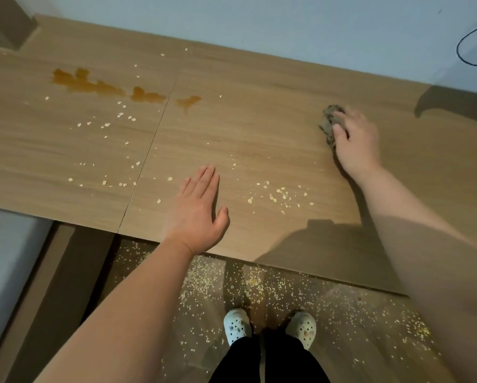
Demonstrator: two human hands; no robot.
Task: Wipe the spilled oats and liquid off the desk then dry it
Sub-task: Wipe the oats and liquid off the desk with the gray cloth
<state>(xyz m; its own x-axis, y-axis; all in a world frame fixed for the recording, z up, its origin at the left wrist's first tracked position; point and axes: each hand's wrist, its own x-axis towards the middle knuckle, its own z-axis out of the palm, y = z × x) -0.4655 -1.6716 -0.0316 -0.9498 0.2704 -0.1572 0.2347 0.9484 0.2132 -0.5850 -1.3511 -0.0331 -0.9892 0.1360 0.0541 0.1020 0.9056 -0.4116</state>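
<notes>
- The right hand (356, 139) was curled over a bunched cloth (328, 120), pressed onto the table's (259, 120) right part.
- The cloth was judged soft and light, best gripped from above.
- The left hand (198, 208) was held flat, fingers straight, nothing grasped.
- Oats (278, 196) were scattered between; liquid (88, 84) was pooled well left.

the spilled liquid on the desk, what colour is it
Amber-brown puddles, seen in the head view, on the light wood desk.
</notes>
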